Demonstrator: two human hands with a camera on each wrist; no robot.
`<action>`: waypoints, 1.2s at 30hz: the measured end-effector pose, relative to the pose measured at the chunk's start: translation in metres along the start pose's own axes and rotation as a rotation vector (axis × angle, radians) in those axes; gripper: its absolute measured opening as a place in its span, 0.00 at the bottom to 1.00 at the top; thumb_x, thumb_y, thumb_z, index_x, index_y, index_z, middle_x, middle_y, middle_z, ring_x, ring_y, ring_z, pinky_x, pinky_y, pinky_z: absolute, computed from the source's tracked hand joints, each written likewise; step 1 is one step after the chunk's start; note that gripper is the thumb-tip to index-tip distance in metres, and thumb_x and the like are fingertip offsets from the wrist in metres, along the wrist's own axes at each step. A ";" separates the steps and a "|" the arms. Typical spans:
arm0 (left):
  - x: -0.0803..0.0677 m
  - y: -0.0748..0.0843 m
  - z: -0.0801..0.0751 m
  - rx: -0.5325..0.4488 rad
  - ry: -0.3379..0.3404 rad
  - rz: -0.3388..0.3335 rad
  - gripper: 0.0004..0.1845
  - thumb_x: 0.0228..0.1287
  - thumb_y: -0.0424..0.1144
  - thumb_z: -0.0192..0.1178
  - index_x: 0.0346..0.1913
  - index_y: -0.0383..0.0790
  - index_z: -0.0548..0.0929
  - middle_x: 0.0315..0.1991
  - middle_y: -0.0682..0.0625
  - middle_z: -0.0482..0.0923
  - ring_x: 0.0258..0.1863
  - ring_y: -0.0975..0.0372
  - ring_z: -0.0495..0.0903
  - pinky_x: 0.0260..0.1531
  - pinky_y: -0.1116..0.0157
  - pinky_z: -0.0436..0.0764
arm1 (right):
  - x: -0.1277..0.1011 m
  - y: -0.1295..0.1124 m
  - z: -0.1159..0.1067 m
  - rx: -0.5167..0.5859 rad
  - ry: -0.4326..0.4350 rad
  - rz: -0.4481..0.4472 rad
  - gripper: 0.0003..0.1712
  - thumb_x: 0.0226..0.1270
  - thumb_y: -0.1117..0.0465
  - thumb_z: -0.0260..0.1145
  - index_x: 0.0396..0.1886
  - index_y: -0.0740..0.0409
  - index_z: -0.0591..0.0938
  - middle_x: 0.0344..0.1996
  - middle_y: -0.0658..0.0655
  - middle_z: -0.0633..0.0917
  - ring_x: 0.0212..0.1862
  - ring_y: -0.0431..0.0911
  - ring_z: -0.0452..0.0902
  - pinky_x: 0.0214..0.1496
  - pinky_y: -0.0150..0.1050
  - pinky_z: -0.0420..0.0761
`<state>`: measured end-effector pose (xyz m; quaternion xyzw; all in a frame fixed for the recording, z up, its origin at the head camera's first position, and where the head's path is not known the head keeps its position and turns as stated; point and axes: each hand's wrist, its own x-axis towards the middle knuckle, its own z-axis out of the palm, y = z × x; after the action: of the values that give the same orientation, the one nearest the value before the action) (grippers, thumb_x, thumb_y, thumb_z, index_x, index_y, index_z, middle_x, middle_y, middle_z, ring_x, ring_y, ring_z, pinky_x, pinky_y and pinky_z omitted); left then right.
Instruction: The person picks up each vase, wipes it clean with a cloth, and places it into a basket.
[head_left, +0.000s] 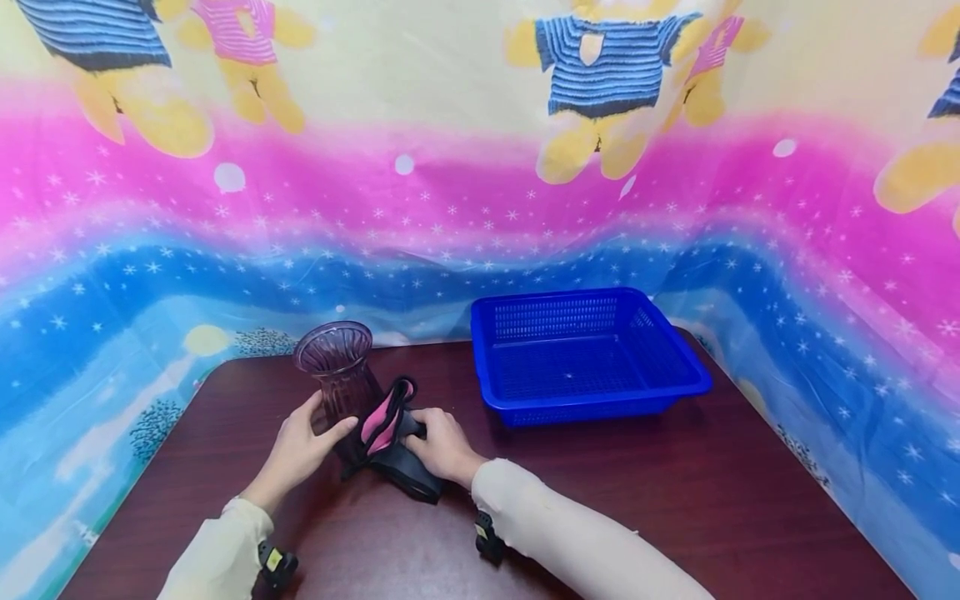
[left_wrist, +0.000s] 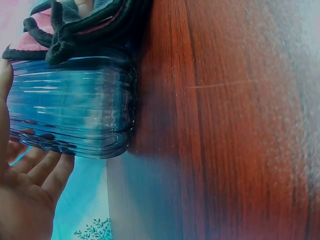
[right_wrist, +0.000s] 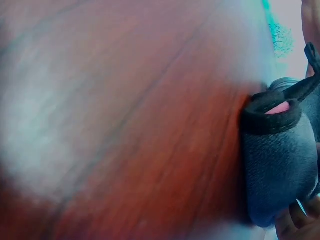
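A purple ribbed glass vase [head_left: 334, 357] stands upright on the dark wooden table [head_left: 675, 500], left of centre. My left hand [head_left: 318, 429] grips its lower body, thumb in front. In the left wrist view the vase [left_wrist: 75, 115] looks bluish, and my fingers [left_wrist: 37, 172] curl round its far side. Leaning against the vase is a black fabric pouch with pink lining [head_left: 388, 433]. My right hand [head_left: 427, 433] holds it from the right. The right wrist view shows the pouch [right_wrist: 280, 160] resting on the table, with my fingertips [right_wrist: 300, 222] under its lower end.
A blue plastic basket [head_left: 592, 404] with nothing in it sits on the table's far right part, a short way right of my right hand. A colourful printed cloth [head_left: 480, 192] hangs behind and around the table.
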<state>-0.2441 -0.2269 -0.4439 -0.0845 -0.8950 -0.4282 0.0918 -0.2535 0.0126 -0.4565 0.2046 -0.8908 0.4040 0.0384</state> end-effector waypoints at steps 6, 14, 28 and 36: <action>-0.001 -0.001 -0.003 0.037 -0.023 -0.024 0.42 0.71 0.47 0.63 0.75 0.24 0.58 0.66 0.24 0.71 0.64 0.38 0.76 0.60 0.44 0.78 | 0.004 -0.008 -0.006 0.009 0.013 -0.006 0.11 0.64 0.61 0.70 0.45 0.48 0.90 0.34 0.46 0.89 0.36 0.37 0.77 0.39 0.29 0.75; 0.000 -0.002 -0.004 0.065 -0.030 -0.013 0.40 0.72 0.50 0.62 0.75 0.28 0.61 0.66 0.28 0.73 0.65 0.39 0.77 0.61 0.43 0.78 | 0.013 -0.024 -0.018 0.037 0.030 -0.038 0.15 0.66 0.60 0.68 0.52 0.49 0.88 0.44 0.49 0.90 0.42 0.38 0.81 0.46 0.31 0.79; 0.001 -0.005 -0.001 0.034 -0.014 0.067 0.32 0.67 0.42 0.67 0.68 0.31 0.70 0.60 0.30 0.80 0.58 0.42 0.83 0.58 0.46 0.80 | 0.027 -0.055 -0.042 0.069 0.051 -0.097 0.11 0.68 0.61 0.68 0.48 0.51 0.88 0.40 0.51 0.89 0.39 0.40 0.78 0.43 0.31 0.77; 0.000 -0.006 -0.002 0.028 -0.007 0.074 0.31 0.67 0.42 0.67 0.68 0.33 0.70 0.60 0.31 0.81 0.57 0.42 0.84 0.57 0.46 0.80 | 0.026 -0.052 -0.038 0.078 0.036 -0.084 0.12 0.68 0.60 0.68 0.50 0.51 0.88 0.41 0.51 0.90 0.39 0.39 0.79 0.43 0.30 0.78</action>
<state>-0.2449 -0.2322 -0.4475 -0.1180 -0.8976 -0.4114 0.1056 -0.2606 0.0013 -0.3877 0.2356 -0.8641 0.4402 0.0632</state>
